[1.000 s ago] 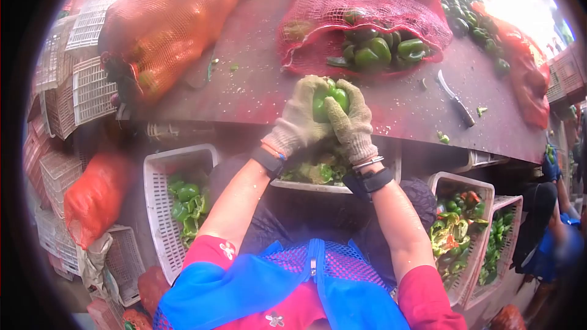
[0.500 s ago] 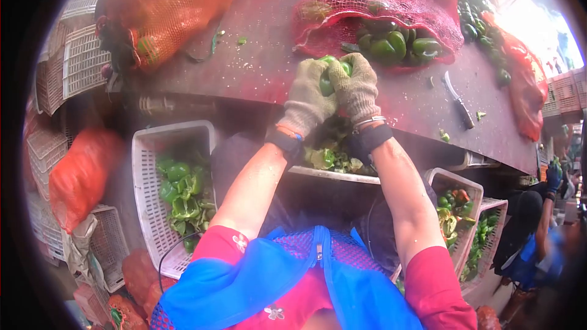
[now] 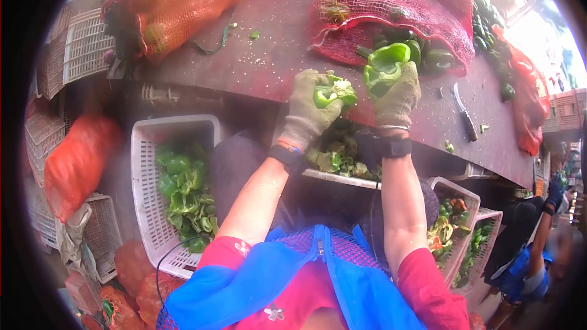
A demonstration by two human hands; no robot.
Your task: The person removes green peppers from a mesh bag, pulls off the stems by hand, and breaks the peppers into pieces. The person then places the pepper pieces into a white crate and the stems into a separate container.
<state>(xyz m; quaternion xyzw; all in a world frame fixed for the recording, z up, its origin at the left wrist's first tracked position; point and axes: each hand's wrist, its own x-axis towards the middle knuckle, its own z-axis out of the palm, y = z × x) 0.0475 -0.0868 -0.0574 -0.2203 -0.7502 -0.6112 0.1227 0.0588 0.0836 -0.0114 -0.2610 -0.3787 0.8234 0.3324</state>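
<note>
In a knitted work glove, my left hand (image 3: 307, 102) is closed around a torn green bell pepper piece (image 3: 336, 91) with its pale seed core showing. My right hand (image 3: 398, 99), gloved too, grips a hollow green bell pepper half (image 3: 385, 64), its open side facing up. Both hands are apart, above the near edge of the table (image 3: 244, 67). Just beyond the right hand lies a pink mesh sack (image 3: 391, 0), its mouth open over whole green peppers (image 3: 439, 60). Below the hands, a crate of pepper scraps (image 3: 335, 157) is partly hidden by my wrists.
A knife (image 3: 466, 113) lies on the table at right. An orange mesh sack (image 3: 177, 6) is at back left. At my left stands a white crate (image 3: 145, 189) of pepper pieces; more crates (image 3: 468, 238) stand at right. A co-worker (image 3: 526, 269) is at far right.
My hands, together on one pepper before, have moved apart. The pepper is now in two parts, one in each hand. The view has shifted slightly.
</note>
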